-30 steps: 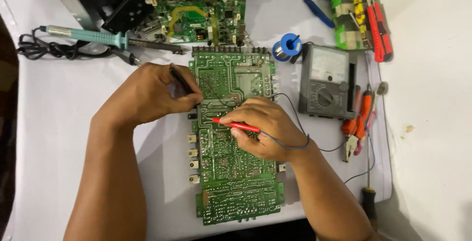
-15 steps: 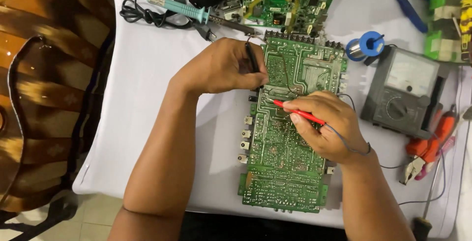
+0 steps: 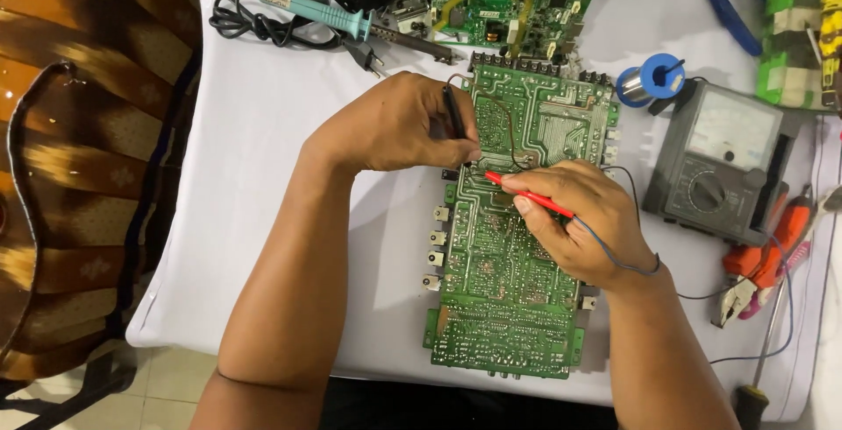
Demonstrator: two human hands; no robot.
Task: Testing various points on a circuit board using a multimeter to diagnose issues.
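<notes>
On the white desk [image 3: 263, 219] the long green circuit board [image 3: 509, 307] runs twelve to six, the left hand [image 3: 395, 123] pinching a black probe [image 3: 453, 114] at its upper edge – the right hand [image 3: 583, 219] gripping a red probe [image 3: 526, 195] aimed toward ten o'clock, tips close together

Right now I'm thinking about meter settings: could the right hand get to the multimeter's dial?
Probably yes. The multimeter lies just beside the right hand, nothing between, though that hand holds the red probe.
</notes>
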